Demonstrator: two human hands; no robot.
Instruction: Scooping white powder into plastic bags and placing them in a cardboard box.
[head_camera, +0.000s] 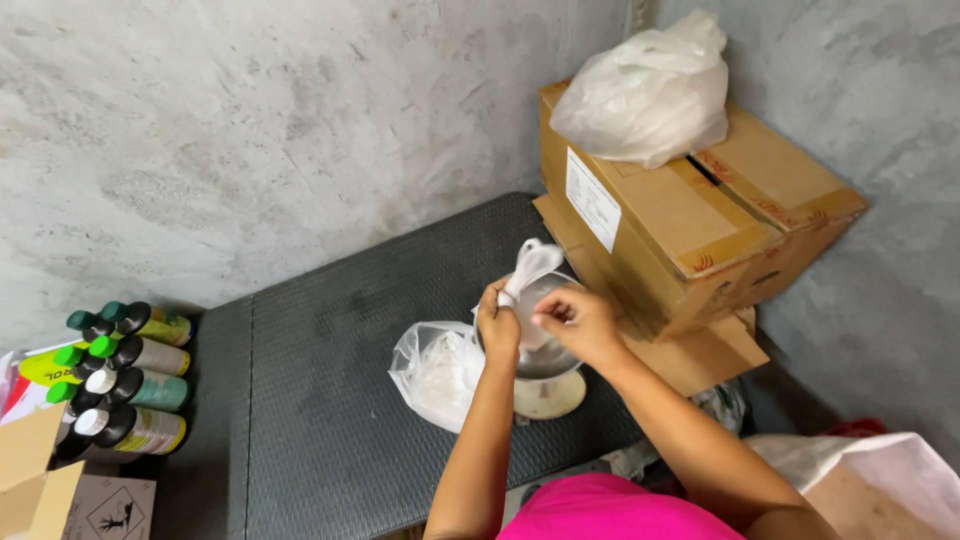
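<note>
Head view — left hand (497, 325) and right hand (575, 322), fists raised, both clenched on small plastic bag (530, 265).

Thin, translucent plastic, softly glossy and crinkled: the small bag (530, 266) pinched between left hand (497, 325) and right hand (578, 322), the open bag (436, 372) beside them, the bigger bag (648, 90) up top. Dull brushed metal for the scale bowl (545, 360). Matt brown cardboard, smooth, on the box (690, 210). Dark ribbed counter (330, 400), matt. Rough grey plaster wall (250, 130). Shiny spray cans (130, 385).
</note>
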